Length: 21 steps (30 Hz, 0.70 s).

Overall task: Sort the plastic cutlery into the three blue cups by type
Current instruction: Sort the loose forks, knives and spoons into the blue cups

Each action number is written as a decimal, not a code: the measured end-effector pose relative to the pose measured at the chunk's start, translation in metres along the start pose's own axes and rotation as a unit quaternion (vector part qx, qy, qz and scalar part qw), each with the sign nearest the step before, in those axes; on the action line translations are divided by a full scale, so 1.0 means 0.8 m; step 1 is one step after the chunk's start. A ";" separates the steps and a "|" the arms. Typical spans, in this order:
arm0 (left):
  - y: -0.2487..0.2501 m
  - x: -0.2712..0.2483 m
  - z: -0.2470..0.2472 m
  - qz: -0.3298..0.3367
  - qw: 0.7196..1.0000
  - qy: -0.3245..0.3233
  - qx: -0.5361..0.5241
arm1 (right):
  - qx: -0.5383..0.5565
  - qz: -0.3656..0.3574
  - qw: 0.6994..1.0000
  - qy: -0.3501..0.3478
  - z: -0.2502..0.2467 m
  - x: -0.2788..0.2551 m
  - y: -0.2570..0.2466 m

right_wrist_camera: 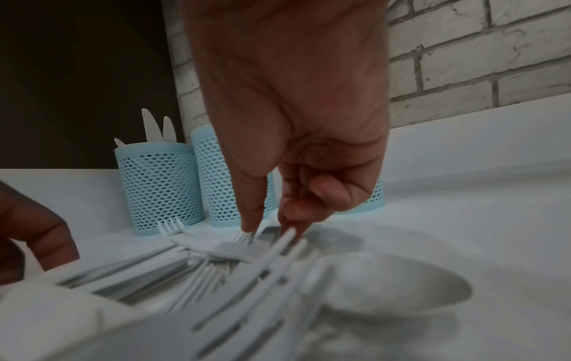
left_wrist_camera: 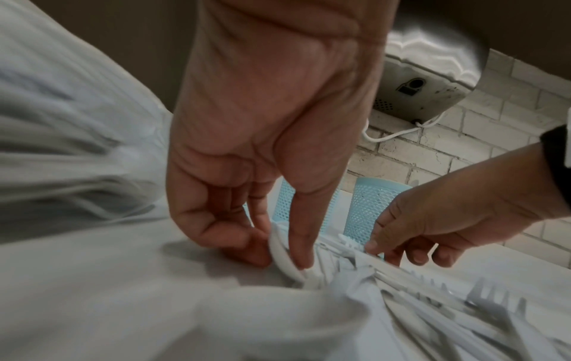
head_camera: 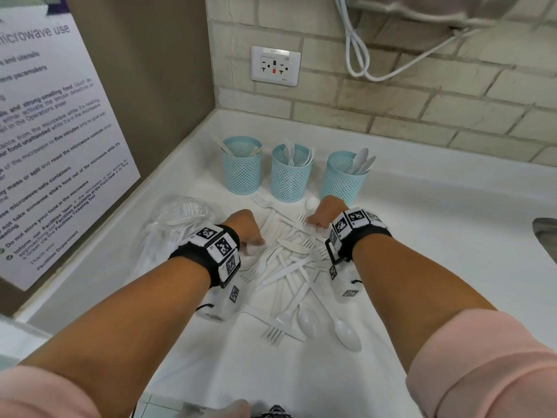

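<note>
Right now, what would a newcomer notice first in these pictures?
Probably the heap of white cutlery on the counter, with the left hand and the right hand both reaching into it. Behind the heap stand three blue cups in a row, each already holding a few pieces.

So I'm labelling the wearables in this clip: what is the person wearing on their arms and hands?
Both hands, left hand and right hand, are bare. Each wrist carries a black strap set with white blocks printed with black square-patterned markers. A white camera unit with a thin black cable hangs under each wrist. Pink sleeves are pushed up the forearms.
</note>
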<state>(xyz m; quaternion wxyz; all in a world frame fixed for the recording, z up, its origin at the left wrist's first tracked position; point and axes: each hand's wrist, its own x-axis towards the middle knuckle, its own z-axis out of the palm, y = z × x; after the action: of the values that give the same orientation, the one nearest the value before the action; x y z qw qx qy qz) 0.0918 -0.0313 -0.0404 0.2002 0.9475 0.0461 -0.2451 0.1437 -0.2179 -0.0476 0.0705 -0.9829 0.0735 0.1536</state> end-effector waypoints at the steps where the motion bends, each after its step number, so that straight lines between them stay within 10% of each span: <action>1: -0.002 0.001 -0.001 0.002 1.000 0.003 -0.007 | -0.006 -0.007 1.000 -0.007 0.002 0.001 0.001; 11: -0.023 0.008 -0.015 0.019 0.973 0.099 -0.208 | 0.137 0.025 0.989 -0.056 -0.004 -0.007 0.022; 21: -0.009 0.004 -0.030 0.120 0.844 0.231 -0.468 | 0.320 -0.005 0.943 -0.095 -0.013 -0.023 0.020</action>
<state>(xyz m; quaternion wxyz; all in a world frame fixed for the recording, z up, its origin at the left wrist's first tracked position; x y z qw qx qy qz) 0.1036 -0.0153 -0.0254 0.6313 0.7686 0.0859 0.0574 0.1263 -0.2330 -0.0340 0.3891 -0.8896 0.1073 0.2139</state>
